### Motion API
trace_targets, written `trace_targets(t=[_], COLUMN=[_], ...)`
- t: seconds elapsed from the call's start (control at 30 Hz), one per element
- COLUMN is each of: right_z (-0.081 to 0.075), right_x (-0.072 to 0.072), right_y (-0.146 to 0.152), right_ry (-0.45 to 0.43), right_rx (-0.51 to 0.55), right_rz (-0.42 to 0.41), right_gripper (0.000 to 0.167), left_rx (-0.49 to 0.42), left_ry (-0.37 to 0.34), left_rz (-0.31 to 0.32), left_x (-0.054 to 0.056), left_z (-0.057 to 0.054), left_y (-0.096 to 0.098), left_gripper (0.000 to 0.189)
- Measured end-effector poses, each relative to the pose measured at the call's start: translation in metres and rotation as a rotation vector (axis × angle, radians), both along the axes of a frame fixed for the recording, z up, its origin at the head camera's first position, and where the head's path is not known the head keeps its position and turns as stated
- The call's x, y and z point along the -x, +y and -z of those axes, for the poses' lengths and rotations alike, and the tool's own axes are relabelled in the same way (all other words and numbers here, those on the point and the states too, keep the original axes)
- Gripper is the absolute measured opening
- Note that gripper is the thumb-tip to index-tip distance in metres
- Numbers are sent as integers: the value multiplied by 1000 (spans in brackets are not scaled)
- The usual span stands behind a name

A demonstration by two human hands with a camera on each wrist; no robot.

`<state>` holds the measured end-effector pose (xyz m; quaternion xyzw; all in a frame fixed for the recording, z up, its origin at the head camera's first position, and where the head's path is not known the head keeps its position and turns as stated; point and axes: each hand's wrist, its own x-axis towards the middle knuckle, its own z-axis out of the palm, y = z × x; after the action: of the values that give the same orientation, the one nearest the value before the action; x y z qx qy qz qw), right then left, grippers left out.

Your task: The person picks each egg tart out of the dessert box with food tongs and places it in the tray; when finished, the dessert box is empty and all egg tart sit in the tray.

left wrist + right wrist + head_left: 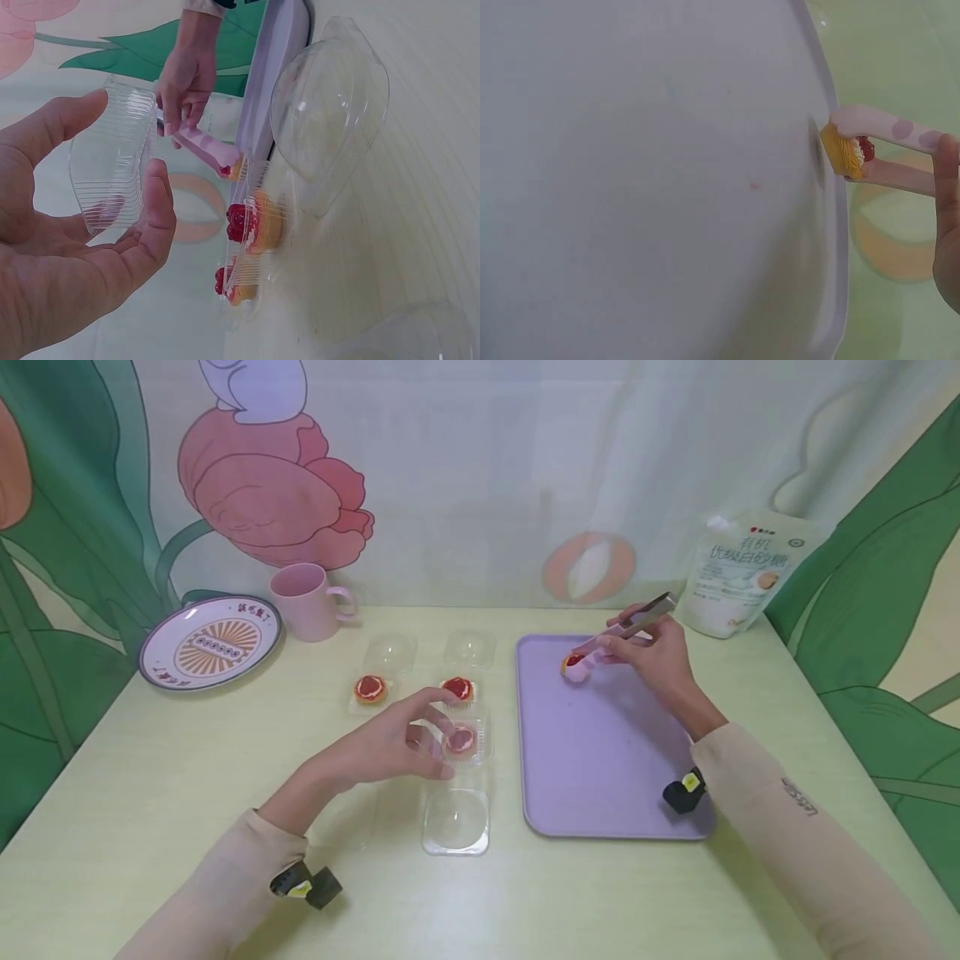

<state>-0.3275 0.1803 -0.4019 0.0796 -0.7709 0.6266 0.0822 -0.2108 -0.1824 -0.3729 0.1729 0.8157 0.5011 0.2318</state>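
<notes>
My left hand (pixel 401 739) pinches a clear ribbed plastic box (pixel 116 157) between thumb and fingers. Under it in the head view lies a small red-topped tart (pixel 460 741), seen through clear plastic. Two more tarts, one at the left (pixel 371 688) and another just behind the fingertips (pixel 457 691), sit in clear boxes with their lids tipped back. My right hand (pixel 656 656) grips pink tongs (pixel 900 135) with a metal end. Their tips clasp a yellow-cased tart (pixel 841 152) over the far left part of the purple tray (pixel 600 777).
A clear domed box half (pixel 455 820) lies in front of the left hand. Behind stand a pink mug (pixel 307 603) and a white patterned plate (pixel 213 643) at the left. A white pouch (pixel 738 577) stands at the back right, before the printed curtain.
</notes>
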Motion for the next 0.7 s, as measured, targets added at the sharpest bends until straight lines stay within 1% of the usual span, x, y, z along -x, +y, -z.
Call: trace_targets(t=[0.07,0.2,0.27,0.3,0.43,0.5,0.63,0.7], right_z=[-1,-4,-7,-8,-10,-10,-8,-9], right_x=[0,0,0,0,0,0,-1,0], right_y=[1,2,2,2,0,-1,0,0], right_ry=[22,52,67,70,67,57,57,62], right_rx=[-8,32,29,41,17,50,73,54], right_rz=[-7,-26,-25,-29,-30,-47,-44,-31], right_gripper=[34,34,34,34,34,35,35,34], left_rx=[3,1,0,2,7,6,13,14], left_ry=[5,9,4,4,1,5,14,27], left_rz=[0,-2,-7,-8,-19,-19,-14,-18], left_x=[0,0,0,0,0,0,0,-1], left_z=[0,0,0,0,1,1,0,-1], left_y=[0,-2,-2,-3,-4,-5,-8,-13], left_gripper=[72,72,73,73,74,74,75,75])
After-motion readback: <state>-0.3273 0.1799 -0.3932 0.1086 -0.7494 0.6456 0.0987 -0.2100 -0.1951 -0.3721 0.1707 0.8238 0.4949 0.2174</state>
